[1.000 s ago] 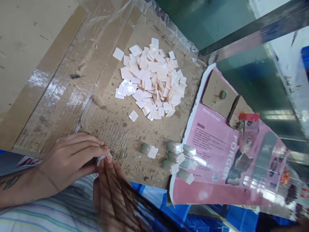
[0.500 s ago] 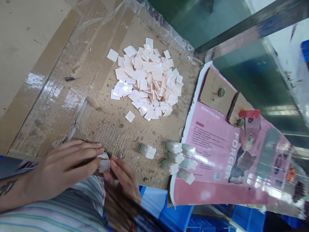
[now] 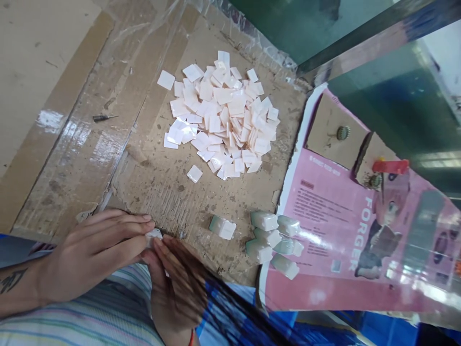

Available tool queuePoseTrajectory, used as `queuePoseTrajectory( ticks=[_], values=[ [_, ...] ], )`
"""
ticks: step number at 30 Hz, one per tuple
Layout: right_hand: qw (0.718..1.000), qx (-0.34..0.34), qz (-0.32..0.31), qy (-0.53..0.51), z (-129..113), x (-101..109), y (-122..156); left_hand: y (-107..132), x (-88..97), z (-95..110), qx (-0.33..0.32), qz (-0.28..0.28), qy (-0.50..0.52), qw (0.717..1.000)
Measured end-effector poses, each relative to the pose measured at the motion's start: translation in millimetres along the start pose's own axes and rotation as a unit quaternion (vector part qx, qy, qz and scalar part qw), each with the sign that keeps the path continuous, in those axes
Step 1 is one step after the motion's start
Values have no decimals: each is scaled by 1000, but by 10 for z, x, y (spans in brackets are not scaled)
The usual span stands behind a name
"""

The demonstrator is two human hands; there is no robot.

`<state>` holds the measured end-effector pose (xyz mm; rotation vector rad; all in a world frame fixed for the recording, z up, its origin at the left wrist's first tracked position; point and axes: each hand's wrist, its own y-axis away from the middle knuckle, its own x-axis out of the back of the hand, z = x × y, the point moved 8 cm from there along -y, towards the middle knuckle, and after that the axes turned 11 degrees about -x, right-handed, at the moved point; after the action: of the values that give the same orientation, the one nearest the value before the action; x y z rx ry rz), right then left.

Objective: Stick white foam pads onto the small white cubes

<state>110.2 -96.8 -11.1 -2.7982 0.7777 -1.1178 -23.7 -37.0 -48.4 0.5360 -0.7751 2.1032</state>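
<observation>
My left hand (image 3: 93, 257) comes in from the left and my right hand (image 3: 176, 288) from below, partly behind strands of dark hair. Their fingertips meet on a small bunch of white square tiles (image 3: 154, 235), mostly hidden between them, at the cardboard board's (image 3: 173, 202) near edge. Farther up lies a heap of loose white tiles (image 3: 219, 115), with a single tile (image 3: 194, 173) just below it. To the right of my hands stand several short stacks of white tiles (image 3: 264, 221) with greenish sides, beyond reach of my fingers.
A pink printed sheet (image 3: 324, 211) lies right of the board, with bottle caps (image 3: 343, 132) on cardboard pieces and a red clip (image 3: 391, 166). A small pointed tool (image 3: 104, 117) lies on the taped cardboard. Blue crates (image 3: 378, 331) sit below the edge.
My right hand's fingers have closed back against the tiles, which showed as separate pieces before and are now mostly covered. The whole view has shifted slightly as my head moved.
</observation>
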Motion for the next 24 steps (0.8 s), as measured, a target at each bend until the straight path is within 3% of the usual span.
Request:
queuePoseTrajectory(
  ticks=[7,14,20,24],
  values=[
    [999,31,1,33,-62,38,11,-55,94,99,-54,35,-57,996],
    [998,28,-38,36,62,-54,91,-33,86,130,-59,19,-61,996],
    [996,49,-51,59,-83,-10,-94,-44,87,96,-56,19,-47,997],
    [998,30,-57,26,-35,-23,-83,-59,46,56,-52,18,-62,997]
  ],
)
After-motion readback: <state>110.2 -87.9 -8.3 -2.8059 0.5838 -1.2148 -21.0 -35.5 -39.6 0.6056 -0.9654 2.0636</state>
